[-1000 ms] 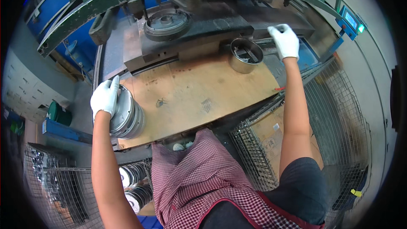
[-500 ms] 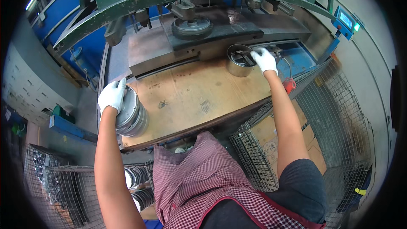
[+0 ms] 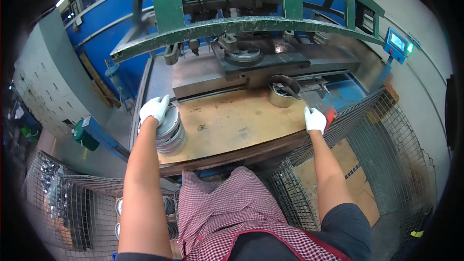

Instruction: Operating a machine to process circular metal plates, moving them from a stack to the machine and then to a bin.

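Observation:
My left hand [image 3: 154, 109], in a white glove, is closed over the far left edge of the top piece in a stack of round grey metal parts [image 3: 170, 140]. That stack stands at the left end of a brown board-covered table [image 3: 227, 116]. My right hand [image 3: 315, 120], also gloved in white, is at the table's right end with its fingers curled; whatever it may hold is hidden. Beyond it stands a round metal pot [image 3: 280, 98] with dark pieces inside and a dark flat handle [image 3: 293, 92] lying over its rim.
Behind the table, a machine bed carries a round metal part [image 3: 243, 57] below a green frame [image 3: 241, 24]. A red object [image 3: 331, 115] hangs beside my right hand. Wire baskets [image 3: 304, 195] stand below the table, and a control screen [image 3: 398, 42] is at right.
My right hand has left the pot's rim and come nearer to me, to the table's right end. My left hand stays at the stack. The whole view has shifted.

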Demonstrator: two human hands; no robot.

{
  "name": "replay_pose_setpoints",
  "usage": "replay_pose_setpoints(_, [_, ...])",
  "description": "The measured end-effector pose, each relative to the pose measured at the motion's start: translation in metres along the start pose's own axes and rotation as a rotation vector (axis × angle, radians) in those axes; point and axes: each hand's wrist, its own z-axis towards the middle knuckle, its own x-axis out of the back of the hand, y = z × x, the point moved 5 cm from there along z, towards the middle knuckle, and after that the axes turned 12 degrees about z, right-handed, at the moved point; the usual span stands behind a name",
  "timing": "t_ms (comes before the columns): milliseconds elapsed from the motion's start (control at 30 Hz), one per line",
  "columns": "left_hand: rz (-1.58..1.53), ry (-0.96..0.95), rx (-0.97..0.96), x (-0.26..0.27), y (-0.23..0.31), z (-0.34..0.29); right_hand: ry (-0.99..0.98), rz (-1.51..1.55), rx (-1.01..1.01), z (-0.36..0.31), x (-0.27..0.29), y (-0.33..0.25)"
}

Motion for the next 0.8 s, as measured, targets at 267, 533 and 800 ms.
replay_pose_setpoints(267, [0.020, 0.031, -0.004, -0.009, -0.005, 0.004, 0.060, 0.066, 0.049, 0.000, 0.006, 0.003])
replay_pose_setpoints(533, [0.012, 0.077, 0.007, -0.005, -0.003, 0.001, 0.061, 0.121, 0.038, -0.002, 0.007, 0.005])
replay_pose_setpoints(800, [0.015, 0.026, 0.046, -0.006, -0.006, 0.002, 0.050, 0.084, 0.121, -0.010, 0.007, 0.008])
